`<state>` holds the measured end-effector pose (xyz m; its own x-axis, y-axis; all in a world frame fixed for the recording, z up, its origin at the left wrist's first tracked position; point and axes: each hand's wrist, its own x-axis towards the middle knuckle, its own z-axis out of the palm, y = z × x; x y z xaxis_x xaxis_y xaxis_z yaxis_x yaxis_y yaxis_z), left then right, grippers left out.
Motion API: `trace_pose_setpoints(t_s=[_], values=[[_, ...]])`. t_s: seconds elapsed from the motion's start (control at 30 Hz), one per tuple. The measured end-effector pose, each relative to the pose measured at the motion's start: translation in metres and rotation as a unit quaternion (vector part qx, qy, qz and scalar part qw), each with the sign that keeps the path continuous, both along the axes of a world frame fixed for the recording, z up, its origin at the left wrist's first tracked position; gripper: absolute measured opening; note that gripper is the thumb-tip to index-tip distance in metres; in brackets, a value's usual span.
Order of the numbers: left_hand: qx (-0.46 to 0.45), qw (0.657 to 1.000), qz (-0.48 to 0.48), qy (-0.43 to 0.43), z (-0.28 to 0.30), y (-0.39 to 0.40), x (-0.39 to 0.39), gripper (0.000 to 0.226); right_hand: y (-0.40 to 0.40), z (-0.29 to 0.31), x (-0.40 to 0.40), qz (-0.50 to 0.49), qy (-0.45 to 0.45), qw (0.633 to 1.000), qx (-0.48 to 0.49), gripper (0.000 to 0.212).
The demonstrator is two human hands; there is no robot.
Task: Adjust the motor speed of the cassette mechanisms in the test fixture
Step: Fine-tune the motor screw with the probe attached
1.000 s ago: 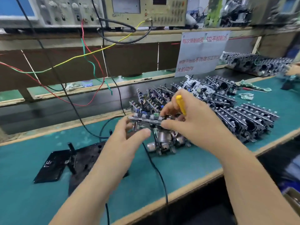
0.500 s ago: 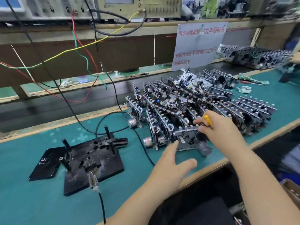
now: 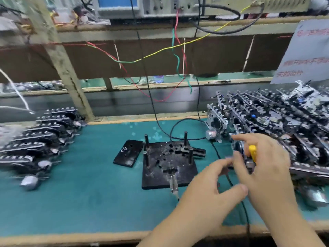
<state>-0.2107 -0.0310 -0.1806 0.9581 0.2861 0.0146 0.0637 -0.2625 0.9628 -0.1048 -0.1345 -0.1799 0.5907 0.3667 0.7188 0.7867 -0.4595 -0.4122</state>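
The black test fixture (image 3: 169, 164), a plate with upright pegs, lies on the green mat with nothing mounted on it. My right hand (image 3: 265, 168) grips a yellow-handled screwdriver (image 3: 252, 152) and also holds a blurred cassette mechanism (image 3: 239, 148) just right of the fixture. My left hand (image 3: 208, 191) is in front of the fixture; its fingertips reach the mechanism's lower left edge and its thumb is spread away. A large pile of cassette mechanisms (image 3: 277, 120) fills the right side.
A black cassette (image 3: 128, 153) marked FE lies left of the fixture. A row of mechanisms (image 3: 37, 139) stands at the far left, with a loose motor (image 3: 29, 182) in front. A clip on a black lead (image 3: 173, 185) rests on the fixture's near edge. Coloured wires (image 3: 175, 68) hang from the instrument shelf.
My view has swung left. My right hand has lifted a mechanism from the pile's front and carried it left toward the fixture, and my left hand has risen to meet it.
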Motion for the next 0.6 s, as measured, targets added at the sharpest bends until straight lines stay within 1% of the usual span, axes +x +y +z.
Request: trace_pose_setpoints(t_s=[0.03,0.1,0.13,0.2,0.3,0.33,0.37,0.4,0.43,0.5,0.53,0.6], values=[[-0.007,1.0,0.021,-0.007,0.0,0.007,-0.006,0.057,0.004,-0.002,0.0,0.002,-0.001,1.0,0.002,0.015],[-0.041,0.998,0.049,-0.02,-0.002,0.021,-0.018,0.045,0.005,-0.006,0.002,-0.007,0.028,0.999,0.035,0.014],[-0.056,0.996,0.058,-0.027,-0.003,0.025,-0.025,0.04,0.004,-0.007,0.003,-0.005,0.051,0.997,0.055,0.017],[-0.066,0.993,0.077,-0.055,-0.002,0.033,-0.039,0.035,0.004,-0.009,0.003,0.003,0.11,0.99,0.083,0.029],[-0.036,0.982,0.127,-0.134,0.014,0.055,-0.064,0.031,0.001,-0.01,0.008,0.022,0.2,0.975,0.095,0.037],[-0.005,0.975,0.156,-0.156,0.02,0.068,-0.072,0.031,-0.001,-0.011,0.013,0.05,0.229,0.968,0.09,0.033],[0.046,0.964,0.2,-0.166,0.023,0.086,-0.081,0.031,-0.001,-0.008,0.015,0.077,0.242,0.963,0.086,0.023],[0.107,0.947,0.257,-0.163,0.025,0.108,-0.09,0.032,0.001,-0.004,0.015,0.099,0.251,0.959,0.086,0.009],[0.168,0.922,0.318,-0.144,0.028,0.131,-0.1,0.035,0.006,0.001,0.013,0.114,0.264,0.951,0.114,0.005],[0.273,0.864,0.418,-0.07,0.028,0.174,-0.121,0.041,0.019,0.005,0.008,0.142,0.328,0.912,0.201,0.014],[0.312,0.836,0.451,-0.032,0.026,0.191,-0.132,0.045,0.027,0.007,0.004,0.164,0.36,0.89,0.226,0.017],[0.347,0.798,0.492,0.009,0.016,0.212,-0.154,0.048,0.046,0.016,-0.01,0.218,0.398,0.858,0.242,0.016]])
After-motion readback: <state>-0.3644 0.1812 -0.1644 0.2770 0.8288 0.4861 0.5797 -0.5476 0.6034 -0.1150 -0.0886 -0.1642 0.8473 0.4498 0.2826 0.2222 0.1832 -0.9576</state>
